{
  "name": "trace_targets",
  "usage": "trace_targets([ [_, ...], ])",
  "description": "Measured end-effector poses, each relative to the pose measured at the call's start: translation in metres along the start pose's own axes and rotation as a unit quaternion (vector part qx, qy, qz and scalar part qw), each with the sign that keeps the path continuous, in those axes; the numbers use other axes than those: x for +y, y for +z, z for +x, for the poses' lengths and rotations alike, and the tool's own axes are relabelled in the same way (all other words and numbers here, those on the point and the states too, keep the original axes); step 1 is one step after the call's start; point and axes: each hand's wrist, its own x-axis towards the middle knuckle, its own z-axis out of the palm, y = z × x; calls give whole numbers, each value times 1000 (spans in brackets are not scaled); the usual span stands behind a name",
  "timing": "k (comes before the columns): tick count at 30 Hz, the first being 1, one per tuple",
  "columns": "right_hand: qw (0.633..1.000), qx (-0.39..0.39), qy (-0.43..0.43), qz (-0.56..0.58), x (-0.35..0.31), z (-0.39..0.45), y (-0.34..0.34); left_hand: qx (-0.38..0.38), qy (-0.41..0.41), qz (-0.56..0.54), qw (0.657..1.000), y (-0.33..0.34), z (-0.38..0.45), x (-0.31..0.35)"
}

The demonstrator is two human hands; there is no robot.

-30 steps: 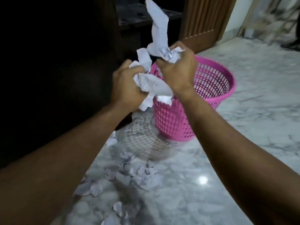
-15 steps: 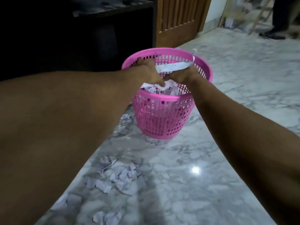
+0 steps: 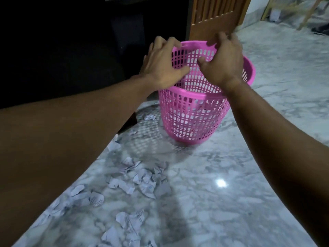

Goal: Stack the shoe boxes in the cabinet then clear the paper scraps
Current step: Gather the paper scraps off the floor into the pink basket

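Both my hands over the pink basket (image 3: 194,118), fingers spread, holding nothing: left hand (image 3: 162,66) above its near-left rim, right hand (image 3: 222,63) over the mouth. Paper scraps (image 3: 142,179) lie on the marble floor (image 3: 231,202) in front of the basket, so they're within easy reach.

No text, label, brand, number or sign can be read here. The paper scraps (image 3: 140,179) scattered on the marble floor (image 3: 249,193) carry faint bluish printed lines and small marks, but they are too blurred and too small to make out as letters or figures. One scrap (image 3: 148,188) near the middle of the pile shows a small round bluish mark, unreadable. The pink basket (image 3: 192,118) bears no lettering on the side that shows, and neither does the wooden door (image 3: 217,16).
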Motion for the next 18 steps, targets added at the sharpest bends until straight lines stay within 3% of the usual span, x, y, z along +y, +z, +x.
trace_targets([
  [5, 986, 36, -143, 81, -44, -42, 16, 95, -41, -32, 994, -17, -63, -54],
  [9, 960, 1, -237, 151, -71, -95, 55, 84, -105, -34, 990, -10, -149, -104],
  [14, 945, -152, -260, 126, -58, -154, 137, 64, -207, 11, 976, 18, -282, -165],
  [18, 924, -344, -166, 24, -31, -173, 198, 68, -335, 126, 931, 30, -368, -210],
])
